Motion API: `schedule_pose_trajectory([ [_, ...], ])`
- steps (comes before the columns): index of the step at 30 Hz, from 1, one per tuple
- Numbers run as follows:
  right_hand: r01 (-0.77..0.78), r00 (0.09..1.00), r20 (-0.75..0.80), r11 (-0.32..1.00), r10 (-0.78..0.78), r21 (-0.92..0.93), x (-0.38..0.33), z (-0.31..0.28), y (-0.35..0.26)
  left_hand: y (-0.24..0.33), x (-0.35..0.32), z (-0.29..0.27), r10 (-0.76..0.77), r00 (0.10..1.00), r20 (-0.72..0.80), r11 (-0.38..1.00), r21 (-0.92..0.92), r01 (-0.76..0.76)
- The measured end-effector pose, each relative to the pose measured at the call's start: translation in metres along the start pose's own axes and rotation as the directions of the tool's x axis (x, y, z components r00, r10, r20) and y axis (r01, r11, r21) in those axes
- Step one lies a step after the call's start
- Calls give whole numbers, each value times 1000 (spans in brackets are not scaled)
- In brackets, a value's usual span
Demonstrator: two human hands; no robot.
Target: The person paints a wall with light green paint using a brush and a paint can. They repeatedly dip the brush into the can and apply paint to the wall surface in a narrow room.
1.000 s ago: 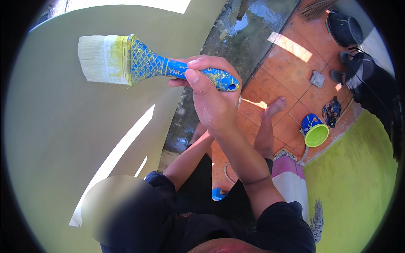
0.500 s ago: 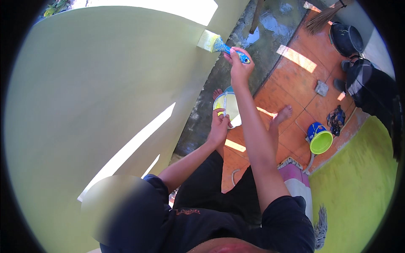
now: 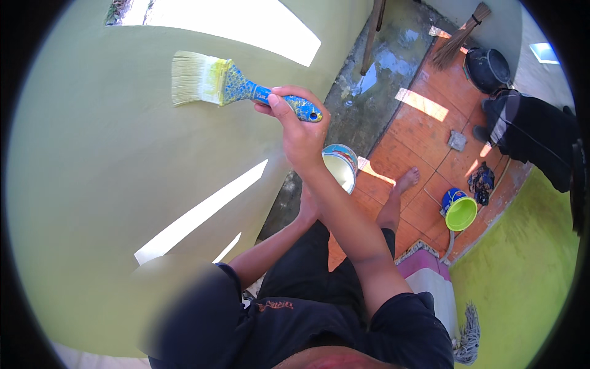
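Note:
A wide paintbrush point(image 3: 236, 86) with pale, yellow-stained bristles and a paint-spotted blue handle is gripped in my right hand point(image 3: 301, 132). Its bristles point left over the pale green wall point(image 3: 123, 166); I cannot tell whether they touch it. Below my right forearm, my left hand point(image 3: 308, 206) is at the near-left side of a paint bucket point(image 3: 345, 155) that holds pale paint. The forearm covers part of the bucket and the left fingers, which were closed at its rim a moment earlier.
On the right, orange tiles point(image 3: 424, 144) carry a grey block point(image 3: 457, 141), a dark crumpled cloth point(image 3: 481, 183) and a blue bucket with a lime-green inside point(image 3: 461, 213). Farther back are a twig broom point(image 3: 458, 43) and a black tub point(image 3: 488, 71). A grey mop head point(image 3: 468, 338) sits lower right.
My right hand has carried the paintbrush left and closer to me, so it looks larger. My right forearm now crosses over the bucket and hides the left fingers.

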State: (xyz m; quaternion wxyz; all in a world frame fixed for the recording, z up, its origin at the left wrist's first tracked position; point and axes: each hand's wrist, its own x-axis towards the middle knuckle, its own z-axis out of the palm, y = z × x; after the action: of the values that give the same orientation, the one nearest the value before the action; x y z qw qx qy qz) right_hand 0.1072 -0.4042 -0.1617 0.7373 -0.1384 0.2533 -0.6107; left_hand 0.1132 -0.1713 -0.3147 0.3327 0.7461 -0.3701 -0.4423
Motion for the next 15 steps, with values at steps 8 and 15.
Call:
schedule_pose_trajectory([
  [8,-122,941,-339,937,4,-328,19,-63,17,42,-9,-12,-248,949,197,849,-428,311],
  [15,82,994,77,996,-80,-23,-32,104,-87,110,-37,-36,7,997,74,967,-256,12],
])
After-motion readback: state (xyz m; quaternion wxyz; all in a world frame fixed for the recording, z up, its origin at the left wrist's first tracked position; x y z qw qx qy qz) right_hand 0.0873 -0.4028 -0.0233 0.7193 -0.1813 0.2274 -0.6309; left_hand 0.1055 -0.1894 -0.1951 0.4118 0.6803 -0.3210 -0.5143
